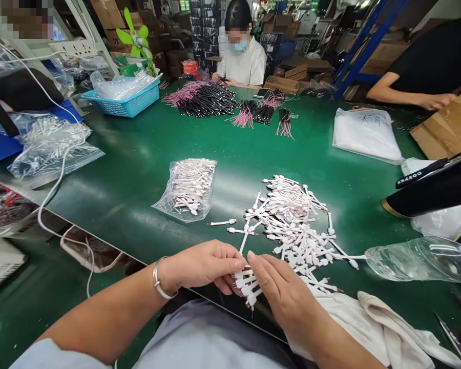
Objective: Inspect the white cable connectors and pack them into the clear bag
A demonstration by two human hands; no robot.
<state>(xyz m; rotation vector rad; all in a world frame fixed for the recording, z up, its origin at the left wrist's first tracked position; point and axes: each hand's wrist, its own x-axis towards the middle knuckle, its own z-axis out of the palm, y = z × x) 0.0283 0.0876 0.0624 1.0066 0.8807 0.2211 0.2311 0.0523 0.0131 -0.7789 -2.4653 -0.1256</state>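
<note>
Near the table's front edge, my left hand, with a silver bangle at the wrist, is closed around a small bunch of short white cables. My right hand presses against the same bunch from the right, its fingers together; its fingertips are partly hidden. White connector ends stick out below, between the two hands. Just beyond lies a loose pile of similar white cables, with a few strays at its left. A clear plastic bag filled with such cables lies farther left on the green table.
A water bottle lies at the right, below a black tumbler. A white cloth is by my right forearm. Black and pink wires and a blue basket are at the back. Two co-workers sit across and at right.
</note>
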